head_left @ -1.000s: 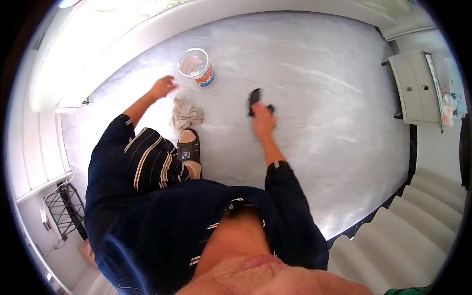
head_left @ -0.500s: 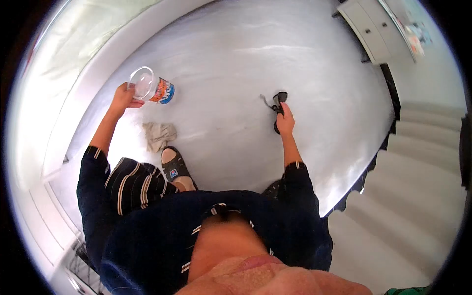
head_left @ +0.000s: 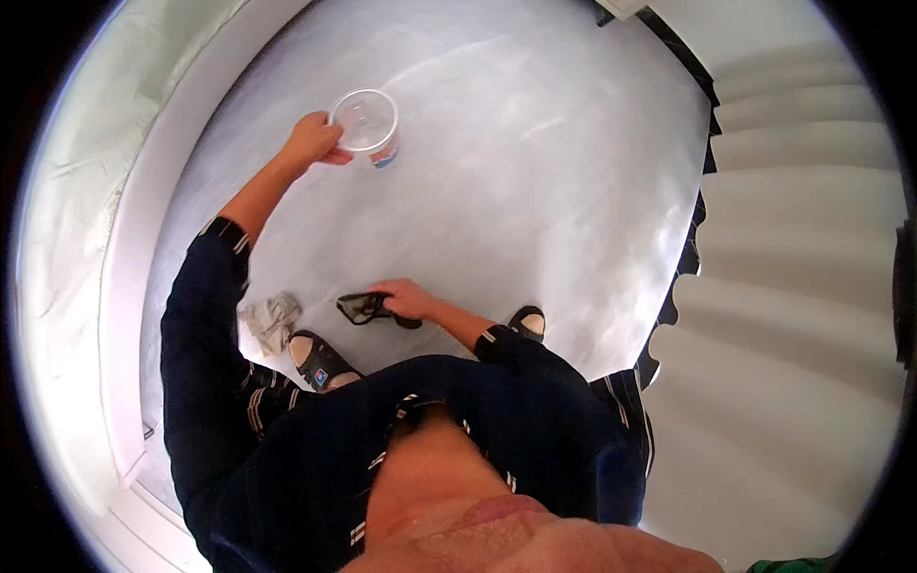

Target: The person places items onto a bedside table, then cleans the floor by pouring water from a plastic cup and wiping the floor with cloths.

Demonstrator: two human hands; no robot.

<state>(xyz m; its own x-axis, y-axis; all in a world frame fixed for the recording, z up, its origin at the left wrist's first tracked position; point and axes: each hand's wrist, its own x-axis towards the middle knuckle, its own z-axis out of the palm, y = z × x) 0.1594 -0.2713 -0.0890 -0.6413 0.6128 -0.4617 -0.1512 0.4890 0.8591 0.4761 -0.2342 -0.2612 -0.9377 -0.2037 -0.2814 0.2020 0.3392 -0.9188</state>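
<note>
My left hand (head_left: 315,140) is stretched forward and grips the rim of a clear plastic cup (head_left: 367,120) with an orange and blue printed label. The cup's open mouth faces up toward me, and I see nothing inside. Closer to my body, my right hand (head_left: 409,299) is closed around one end of black goggles (head_left: 363,307), with a framed, lens-like part pointing left. Part of the goggles is hidden by my fingers. A crumpled beige cloth (head_left: 271,322) lies on the floor left of the goggles, beside my sandal.
Black sandals (head_left: 318,361) are on my feet on the shiny grey floor (head_left: 535,181). A bed-like edge with pale green fabric (head_left: 86,191) runs along the left. White curtain folds (head_left: 793,286) hang at the right, and the corner of a white cabinet (head_left: 623,8) shows at the top.
My right hand has swung left and nearer my body with the goggles. My left hand has moved forward and right with the cup, now tipped more upright. The view has shifted too.
</note>
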